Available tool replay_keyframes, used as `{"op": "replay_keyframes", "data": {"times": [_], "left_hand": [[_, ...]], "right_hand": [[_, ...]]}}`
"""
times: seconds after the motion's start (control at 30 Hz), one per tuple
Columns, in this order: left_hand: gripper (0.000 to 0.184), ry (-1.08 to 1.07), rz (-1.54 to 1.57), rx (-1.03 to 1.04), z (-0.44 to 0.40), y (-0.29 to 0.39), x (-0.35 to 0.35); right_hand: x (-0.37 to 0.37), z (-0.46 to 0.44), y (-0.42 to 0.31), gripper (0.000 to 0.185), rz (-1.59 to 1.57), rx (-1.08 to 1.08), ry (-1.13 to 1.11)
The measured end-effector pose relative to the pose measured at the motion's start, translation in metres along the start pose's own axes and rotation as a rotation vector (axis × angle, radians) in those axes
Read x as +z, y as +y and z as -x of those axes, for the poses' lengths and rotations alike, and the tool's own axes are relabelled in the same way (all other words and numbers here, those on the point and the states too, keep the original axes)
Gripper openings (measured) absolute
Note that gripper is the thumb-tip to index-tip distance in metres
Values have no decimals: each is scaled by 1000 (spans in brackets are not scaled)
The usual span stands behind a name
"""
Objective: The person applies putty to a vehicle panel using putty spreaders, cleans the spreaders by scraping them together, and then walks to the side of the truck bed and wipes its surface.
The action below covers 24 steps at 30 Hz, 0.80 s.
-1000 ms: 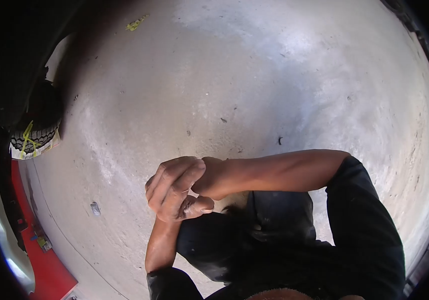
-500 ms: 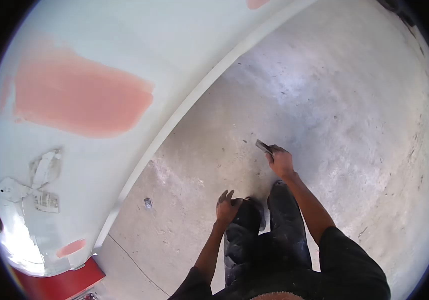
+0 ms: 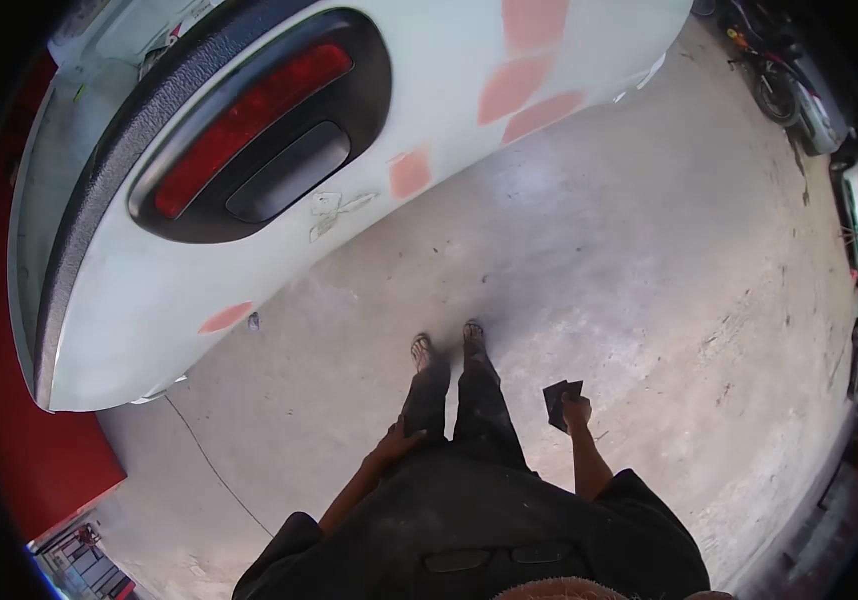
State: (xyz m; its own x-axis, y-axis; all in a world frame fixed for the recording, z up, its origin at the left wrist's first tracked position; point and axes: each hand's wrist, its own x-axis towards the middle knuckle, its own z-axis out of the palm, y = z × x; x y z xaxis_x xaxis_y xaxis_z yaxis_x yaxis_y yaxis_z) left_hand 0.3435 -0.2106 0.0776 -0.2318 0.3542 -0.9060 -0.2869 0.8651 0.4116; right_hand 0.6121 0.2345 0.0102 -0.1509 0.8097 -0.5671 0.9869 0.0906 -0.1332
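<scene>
My right hand (image 3: 576, 410) is out to the side over the floor, closed on a dark, folded piece of sandpaper (image 3: 555, 404) with angular corners. My left hand (image 3: 394, 442) lies against my trouser leg near the thigh, fingers stretched out and holding nothing. In front of me is a pale vehicle tailgate (image 3: 449, 90), apart from both hands. Pinkish filler patches (image 3: 520, 88) and a scuffed emblem mark (image 3: 334, 212) show on it. A black surround (image 3: 374, 80) frames its red light strip (image 3: 259, 125) and handle recess (image 3: 291, 172).
Concrete floor (image 3: 629, 260) stretches around my feet. A red block-like structure (image 3: 54, 470) stands at the left, beside the tailgate's end. A motorcycle (image 3: 779, 95) and other vehicles line the right edge. A small crumpled scrap (image 3: 254, 322) lies near the panel.
My view has risen and shifted, so more of the tailgate shows, including the light. My left hand moved from the knee to the thigh; the right hand swung back to my side with the sandpaper.
</scene>
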Motion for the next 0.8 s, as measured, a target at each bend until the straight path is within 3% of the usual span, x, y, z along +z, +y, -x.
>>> {"op": "replay_keyframes", "data": {"times": [0.2, 0.27, 0.5, 0.73, 0.8], "left_hand": [[101, 17, 178, 17, 46, 65, -6], [96, 114, 32, 113, 65, 90, 1], [90, 179, 13, 199, 50, 121, 35], [85, 214, 4, 183, 49, 134, 53], [83, 214, -3, 176, 48, 133, 56]], "right_hand": [[-25, 100, -2, 51, 92, -31, -101], [-26, 94, -9, 52, 142, 35, -152], [-80, 5, -73, 49, 50, -307, -28], [-133, -93, -130, 48, -332, -214, 194], [-143, -102, -139, 47, -336, -271, 161]]}}
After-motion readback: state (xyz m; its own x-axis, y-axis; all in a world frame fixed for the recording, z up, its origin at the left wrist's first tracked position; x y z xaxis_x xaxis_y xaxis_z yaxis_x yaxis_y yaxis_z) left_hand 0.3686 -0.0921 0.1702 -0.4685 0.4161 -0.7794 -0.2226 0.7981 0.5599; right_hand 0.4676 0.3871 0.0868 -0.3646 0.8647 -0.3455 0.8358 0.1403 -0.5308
